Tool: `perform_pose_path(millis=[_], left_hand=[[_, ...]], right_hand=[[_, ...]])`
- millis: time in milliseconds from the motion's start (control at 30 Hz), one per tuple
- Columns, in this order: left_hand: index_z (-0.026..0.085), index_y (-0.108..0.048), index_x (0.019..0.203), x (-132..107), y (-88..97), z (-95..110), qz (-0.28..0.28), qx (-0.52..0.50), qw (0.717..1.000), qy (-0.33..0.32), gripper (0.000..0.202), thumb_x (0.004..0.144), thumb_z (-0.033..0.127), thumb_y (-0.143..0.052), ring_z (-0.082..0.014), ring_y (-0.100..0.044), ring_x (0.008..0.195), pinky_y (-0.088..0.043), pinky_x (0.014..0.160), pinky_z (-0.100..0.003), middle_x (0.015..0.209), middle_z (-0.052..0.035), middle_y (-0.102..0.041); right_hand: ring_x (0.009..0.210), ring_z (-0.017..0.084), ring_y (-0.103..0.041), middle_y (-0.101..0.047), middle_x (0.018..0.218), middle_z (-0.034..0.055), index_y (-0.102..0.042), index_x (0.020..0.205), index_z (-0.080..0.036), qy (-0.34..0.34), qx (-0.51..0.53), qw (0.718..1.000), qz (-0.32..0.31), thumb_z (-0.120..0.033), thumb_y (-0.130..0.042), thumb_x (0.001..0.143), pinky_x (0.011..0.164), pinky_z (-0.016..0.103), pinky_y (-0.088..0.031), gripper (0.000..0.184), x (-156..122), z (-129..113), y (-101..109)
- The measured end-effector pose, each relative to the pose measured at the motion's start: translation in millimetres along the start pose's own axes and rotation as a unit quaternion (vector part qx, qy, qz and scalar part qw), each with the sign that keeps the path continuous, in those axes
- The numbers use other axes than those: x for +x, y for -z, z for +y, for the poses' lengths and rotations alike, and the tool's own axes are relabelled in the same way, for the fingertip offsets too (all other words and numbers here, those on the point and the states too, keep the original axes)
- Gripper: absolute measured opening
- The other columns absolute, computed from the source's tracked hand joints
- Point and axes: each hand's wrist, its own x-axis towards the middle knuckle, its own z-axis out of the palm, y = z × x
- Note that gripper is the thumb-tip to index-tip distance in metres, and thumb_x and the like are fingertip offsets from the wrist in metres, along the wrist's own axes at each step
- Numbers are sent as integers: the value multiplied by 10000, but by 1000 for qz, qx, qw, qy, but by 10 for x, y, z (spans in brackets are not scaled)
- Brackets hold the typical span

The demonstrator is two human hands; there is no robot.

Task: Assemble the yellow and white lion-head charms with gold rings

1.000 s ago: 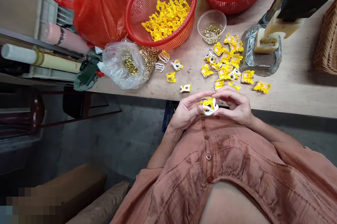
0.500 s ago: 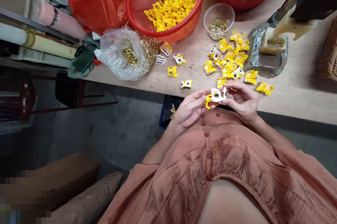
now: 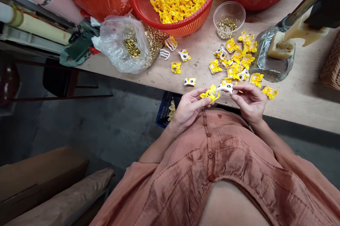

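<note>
"Condition of floor and light?"
"The floor (image 3: 119, 141) was grey and dim; the table (image 3: 305, 107) was more brightly lit."
"Furniture?"
"The table was wood-toned, with a long straight edge. Dark furniture (image 3: 55, 82) with thin reddish bars (image 3: 61, 97) stood at the left. A brown cardboard box (image 3: 45, 169) lay at lower left."
</note>
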Motion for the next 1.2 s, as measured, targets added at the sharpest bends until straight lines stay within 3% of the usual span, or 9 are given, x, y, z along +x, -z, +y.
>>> perform_pose_path(millis=[200,400,533,733,800,933,1000,1133,1200], left_hand=[[174,-837,1048,275,82,-53,-1,21,998,-63,372,698,204,-959,-101,-715,768,-568,721,-200,963,-57,-817],[163,-804,1004,359,385,156,101,30,979,-175,385,660,175,-976,-91,-718,737,-534,635,-157,895,-43,-795],[175,-782,945,264,566,278,132,-5,975,-176,311,688,170,-957,-51,-641,618,-440,510,-133,830,-1,-741],[175,-787,934,97,709,273,156,-17,972,-175,260,727,204,-941,-53,-640,655,-498,561,-147,908,-17,-748],[165,-796,936,53,771,256,161,-17,971,-178,294,694,203,-959,-37,-618,637,-478,545,-130,909,-18,-750],[153,-806,931,27,848,183,147,-14,975,-167,348,640,220,-983,-47,-632,625,-483,546,-132,851,-24,-759],[155,-810,962,66,820,127,124,13,978,-169,336,677,242,-965,-64,-659,633,-495,555,-146,854,-40,-777],[154,-815,990,228,643,26,57,104,979,-167,318,728,281,-943,-91,-688,622,-499,551,-168,826,-44,-789],[150,-813,982,315,543,-15,9,119,984,-133,345,710,307,-957,-103,-691,605,-504,541,-183,818,-44,-792]], right_hand=[[922,196,-749,-802,1002,39,-779,1160,-263,67,-157,982,-76,-226,-717,958,867,409,-628,214,128,181,-29],[963,218,-714,-781,1050,80,-756,1196,-237,166,-294,939,-56,-152,-633,1003,869,426,-591,244,355,167,178],[972,257,-618,-757,1059,115,-744,1130,-177,219,-392,865,-223,-168,-532,1046,857,455,-555,228,361,123,-25],[1066,335,-587,-712,1082,198,-730,1095,-61,214,-551,700,-400,-59,-439,1020,1000,579,-498,301,316,247,-547],[1008,307,-605,-708,1026,201,-729,1013,-54,187,-529,718,-411,-46,-429,1017,940,500,-529,300,339,311,-569],[933,215,-641,-712,1003,128,-708,1052,-126,121,-342,877,-314,-200,-468,1083,837,353,-536,253,479,287,-393],[905,175,-649,-713,974,72,-710,1085,-172,84,-253,911,-314,-265,-515,1088,836,320,-520,216,610,162,-275],[868,143,-645,-702,924,26,-748,1096,-208,38,-189,854,-484,-279,-524,1089,818,287,-498,235,892,-117,-168],[874,151,-638,-681,939,36,-757,1074,-209,63,-222,836,-497,-267,-530,1080,816,291,-497,234,957,-145,-196]])
